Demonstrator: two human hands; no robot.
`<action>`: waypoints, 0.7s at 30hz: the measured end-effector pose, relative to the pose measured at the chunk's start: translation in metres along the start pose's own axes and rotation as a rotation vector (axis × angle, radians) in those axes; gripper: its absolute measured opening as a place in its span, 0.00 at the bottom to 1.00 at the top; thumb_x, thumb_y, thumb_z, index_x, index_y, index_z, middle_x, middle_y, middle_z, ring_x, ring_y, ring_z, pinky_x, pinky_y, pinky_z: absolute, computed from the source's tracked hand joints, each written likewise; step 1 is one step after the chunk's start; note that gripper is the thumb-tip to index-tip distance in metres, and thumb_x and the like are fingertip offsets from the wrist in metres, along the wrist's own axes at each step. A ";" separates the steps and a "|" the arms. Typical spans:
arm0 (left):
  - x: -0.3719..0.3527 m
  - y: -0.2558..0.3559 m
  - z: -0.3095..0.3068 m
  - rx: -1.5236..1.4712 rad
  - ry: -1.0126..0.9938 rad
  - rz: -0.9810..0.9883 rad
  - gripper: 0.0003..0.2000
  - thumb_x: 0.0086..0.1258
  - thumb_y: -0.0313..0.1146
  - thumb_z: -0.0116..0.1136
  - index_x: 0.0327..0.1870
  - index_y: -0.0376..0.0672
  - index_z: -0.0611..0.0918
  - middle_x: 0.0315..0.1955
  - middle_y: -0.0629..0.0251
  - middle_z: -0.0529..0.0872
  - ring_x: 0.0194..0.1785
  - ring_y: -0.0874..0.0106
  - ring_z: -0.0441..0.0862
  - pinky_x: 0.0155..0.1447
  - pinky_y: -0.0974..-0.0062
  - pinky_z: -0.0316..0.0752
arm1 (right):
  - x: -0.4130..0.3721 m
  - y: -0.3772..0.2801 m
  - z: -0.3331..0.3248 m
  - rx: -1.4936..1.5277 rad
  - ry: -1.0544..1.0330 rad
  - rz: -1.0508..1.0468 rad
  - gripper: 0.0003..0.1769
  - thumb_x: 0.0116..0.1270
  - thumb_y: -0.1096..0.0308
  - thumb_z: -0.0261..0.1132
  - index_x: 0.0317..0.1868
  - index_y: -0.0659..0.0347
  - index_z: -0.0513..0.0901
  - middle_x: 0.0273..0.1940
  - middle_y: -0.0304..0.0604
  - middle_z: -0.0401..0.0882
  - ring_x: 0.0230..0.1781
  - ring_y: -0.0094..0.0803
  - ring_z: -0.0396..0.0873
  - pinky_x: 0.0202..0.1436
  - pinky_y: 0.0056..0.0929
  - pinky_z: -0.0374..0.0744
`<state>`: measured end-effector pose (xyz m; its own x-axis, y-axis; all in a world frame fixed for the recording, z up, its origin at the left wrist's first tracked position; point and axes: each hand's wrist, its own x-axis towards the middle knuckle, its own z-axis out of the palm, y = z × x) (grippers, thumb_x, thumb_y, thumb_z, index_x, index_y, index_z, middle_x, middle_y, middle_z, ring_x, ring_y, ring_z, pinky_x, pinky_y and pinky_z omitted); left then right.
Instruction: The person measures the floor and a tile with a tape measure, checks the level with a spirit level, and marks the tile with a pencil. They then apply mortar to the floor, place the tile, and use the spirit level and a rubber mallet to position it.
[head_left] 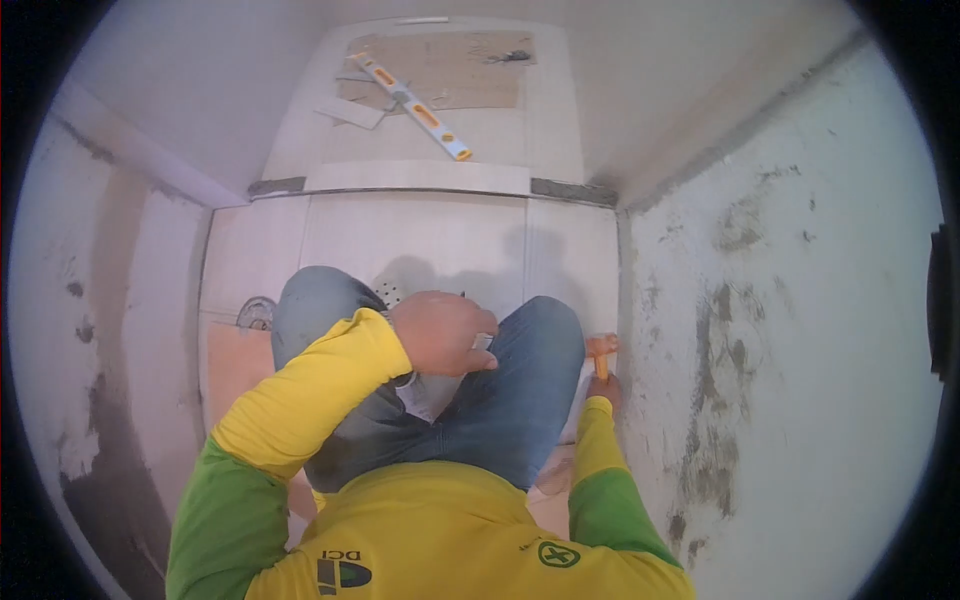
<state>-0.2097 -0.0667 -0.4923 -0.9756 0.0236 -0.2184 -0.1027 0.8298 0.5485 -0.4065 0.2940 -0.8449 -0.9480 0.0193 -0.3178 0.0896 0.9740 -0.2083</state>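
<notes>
Orange handle (601, 352) pokes up just beside the rough wall (780, 330), its working end hidden behind the knee (545, 340). Right hand (606, 386), mostly covered by its sleeve, grips it. Left hand (445, 335) rests curled between the knees; whether it holds anything is unclear. Floor tiles (420, 235) lie open ahead, spirit level (415, 105) well apart.

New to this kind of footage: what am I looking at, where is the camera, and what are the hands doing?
There is no machine here. One camera sits on a person's head and looks down through a wide, round lens. You see their knees in jeans and their yellow sleeves as they crouch on a pale tiled floor. The left hand rests between the knees; whether it holds anything is unclear. The right hand appears to grip an orange tool close to the rough grey wall. Farther off lie a spirit level and a tile offcut.
</notes>
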 end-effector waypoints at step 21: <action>0.016 0.010 0.000 0.061 -0.092 -0.049 0.21 0.63 0.51 0.63 0.48 0.42 0.82 0.36 0.53 0.86 0.42 0.52 0.83 0.47 0.57 0.78 | -0.004 0.034 0.020 0.128 0.030 -0.035 0.26 0.69 0.47 0.59 0.62 0.50 0.77 0.51 0.56 0.82 0.53 0.53 0.80 0.56 0.49 0.77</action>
<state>-0.2262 -0.0578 -0.4900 -0.9473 0.0313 -0.3187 -0.1350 0.8635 0.4859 -0.3934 0.3225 -0.8694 -0.9597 -0.0051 -0.2809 0.0931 0.9376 -0.3352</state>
